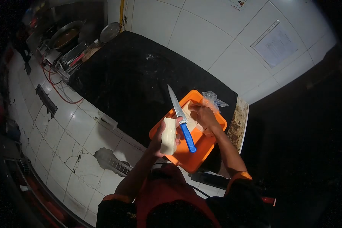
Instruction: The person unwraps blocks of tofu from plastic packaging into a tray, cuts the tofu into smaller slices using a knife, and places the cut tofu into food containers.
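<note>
My left hand point(158, 142) is wrapped round a long cream-coloured block point(168, 136), held upright at the left side of an orange plastic tray point(197, 160). A kitchen knife point(187, 136) with a blue handle slants across the tray, its blade reaching past the rim. The left fingertips are close to the knife; whether they touch it I cannot tell. Inside the tray, my right hand point(204, 116) has its fingers bent down onto a pale piece point(187, 108) among other pale pieces. The right fingertips are partly hidden.
A black-covered table point(133, 76) carries the tray, with a crumpled clear plastic bag point(214, 100) at its far corner. White dusty marks show on the black surface. At far left stand a wok point(66, 35) and a round metal lid point(110, 32). A tiled wall point(201, 34) rises behind.
</note>
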